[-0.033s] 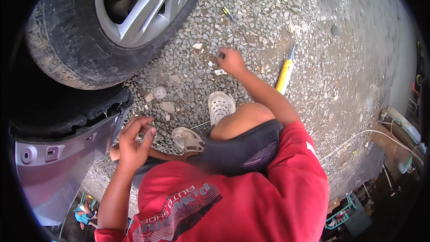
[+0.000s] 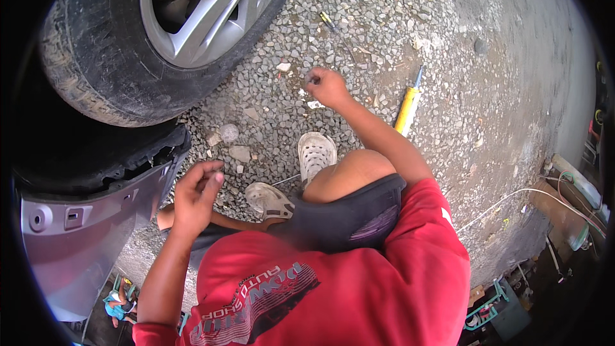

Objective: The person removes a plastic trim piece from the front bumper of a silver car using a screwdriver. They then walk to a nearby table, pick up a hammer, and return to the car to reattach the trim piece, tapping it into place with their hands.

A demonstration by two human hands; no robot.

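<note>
My left hand (image 2: 197, 196) hovers beside the edge of a grey car bumper (image 2: 80, 218), its fingers loosely bent and the thumb apart; no held thing shows. My right hand (image 2: 328, 88) is over the gravel (image 2: 275, 109) ahead of my shoe, with the fingers curled in. A dark spot shows inside that curl, too small to name. To the right of my right forearm lies a yellow caulking tube (image 2: 407, 110) with a blue nozzle. A small yellow and black tool (image 2: 328, 22), perhaps a screwdriver, lies farther off on the stones.
A car wheel (image 2: 109, 51) with a silver rim stands at the upper left, above the bumper. My pale clogs (image 2: 316, 154) rest on the gravel. A white hose or cable (image 2: 506, 197) runs along the right. A person in blue (image 2: 118, 307) is at the lower left.
My right hand's fingers have loosened a little and shifted slightly left. My left hand's fingertips have risen slightly. The tube, tool and wheel stay in place.
</note>
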